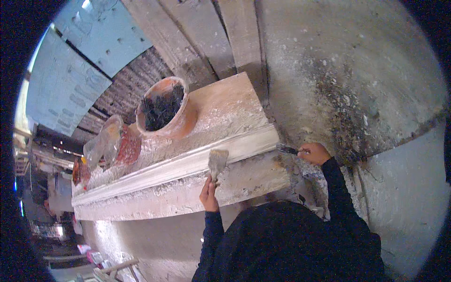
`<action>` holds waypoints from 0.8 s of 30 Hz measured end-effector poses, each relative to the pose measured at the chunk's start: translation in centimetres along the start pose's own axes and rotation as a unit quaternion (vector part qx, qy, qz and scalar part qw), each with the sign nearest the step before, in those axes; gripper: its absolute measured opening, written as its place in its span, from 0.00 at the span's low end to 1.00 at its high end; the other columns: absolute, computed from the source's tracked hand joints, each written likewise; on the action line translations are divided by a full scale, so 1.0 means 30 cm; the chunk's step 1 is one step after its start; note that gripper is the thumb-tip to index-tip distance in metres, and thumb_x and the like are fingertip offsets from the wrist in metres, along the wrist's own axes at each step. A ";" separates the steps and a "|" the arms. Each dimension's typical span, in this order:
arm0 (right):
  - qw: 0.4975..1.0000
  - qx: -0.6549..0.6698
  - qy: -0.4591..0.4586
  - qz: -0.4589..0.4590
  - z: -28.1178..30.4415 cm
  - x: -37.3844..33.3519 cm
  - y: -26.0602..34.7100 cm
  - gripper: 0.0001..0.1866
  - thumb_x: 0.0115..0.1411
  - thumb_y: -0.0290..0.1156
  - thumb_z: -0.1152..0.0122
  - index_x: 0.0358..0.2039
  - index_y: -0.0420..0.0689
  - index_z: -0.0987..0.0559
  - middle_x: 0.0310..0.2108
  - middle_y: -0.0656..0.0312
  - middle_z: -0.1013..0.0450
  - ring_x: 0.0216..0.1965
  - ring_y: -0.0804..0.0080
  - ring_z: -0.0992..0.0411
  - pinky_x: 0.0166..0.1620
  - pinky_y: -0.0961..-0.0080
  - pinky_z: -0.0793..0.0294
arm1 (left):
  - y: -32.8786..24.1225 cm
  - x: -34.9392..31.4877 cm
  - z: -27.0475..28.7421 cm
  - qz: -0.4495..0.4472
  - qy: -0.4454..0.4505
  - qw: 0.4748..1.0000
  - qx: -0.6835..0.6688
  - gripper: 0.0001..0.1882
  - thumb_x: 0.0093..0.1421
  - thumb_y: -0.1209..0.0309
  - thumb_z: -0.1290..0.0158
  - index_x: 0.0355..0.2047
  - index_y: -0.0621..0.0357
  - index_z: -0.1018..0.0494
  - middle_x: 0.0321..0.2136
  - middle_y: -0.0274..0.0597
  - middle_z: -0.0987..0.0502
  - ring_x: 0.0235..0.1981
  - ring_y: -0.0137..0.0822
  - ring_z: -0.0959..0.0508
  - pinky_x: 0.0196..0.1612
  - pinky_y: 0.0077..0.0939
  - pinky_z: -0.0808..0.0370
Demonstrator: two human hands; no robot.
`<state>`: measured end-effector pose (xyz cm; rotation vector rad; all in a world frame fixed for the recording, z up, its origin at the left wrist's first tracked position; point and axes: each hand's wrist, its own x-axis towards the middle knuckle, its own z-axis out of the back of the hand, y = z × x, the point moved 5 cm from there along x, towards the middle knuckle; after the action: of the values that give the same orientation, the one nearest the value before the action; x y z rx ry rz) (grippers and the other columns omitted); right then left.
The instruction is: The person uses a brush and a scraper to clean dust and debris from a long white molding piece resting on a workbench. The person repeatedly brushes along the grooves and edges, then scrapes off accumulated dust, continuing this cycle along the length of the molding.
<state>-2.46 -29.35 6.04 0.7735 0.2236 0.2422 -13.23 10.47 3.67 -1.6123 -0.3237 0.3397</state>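
Note:
My left hand (209, 192) grips the handle of a wide flat scraper (217, 161), whose blade lies against the white plaster moulding (178, 165) that runs along a ledge. My right hand (314, 153) holds a small dark brush (286, 150) with its tip at the right end of the moulding, where it meets the grey wall (347, 70). Both arms are in dark sleeves and come up from the lower edge.
On the dusty ledge top (225, 105) stands a terracotta pot (162, 109) with dark stuff inside, a clear plastic bag (101, 143) and a reddish pot (128, 146) to its left. Wooden planks (197, 37) and blue panels (70, 80) lie above. Far below is the ground.

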 end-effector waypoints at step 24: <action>0.988 -0.024 0.146 -0.030 -0.095 0.103 0.061 0.19 0.48 0.42 0.42 0.34 0.40 0.25 0.33 0.55 0.27 0.35 0.66 0.28 0.41 0.71 0.31 | 0.177 -0.301 -0.036 0.198 0.159 0.965 0.068 0.21 0.58 0.70 0.55 0.52 0.58 0.40 0.45 0.37 0.32 0.38 0.24 0.32 0.38 0.16 0.35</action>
<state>-0.61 -25.28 5.02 0.6797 0.5160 0.3034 -21.00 5.45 -1.35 -1.5609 0.2680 0.3889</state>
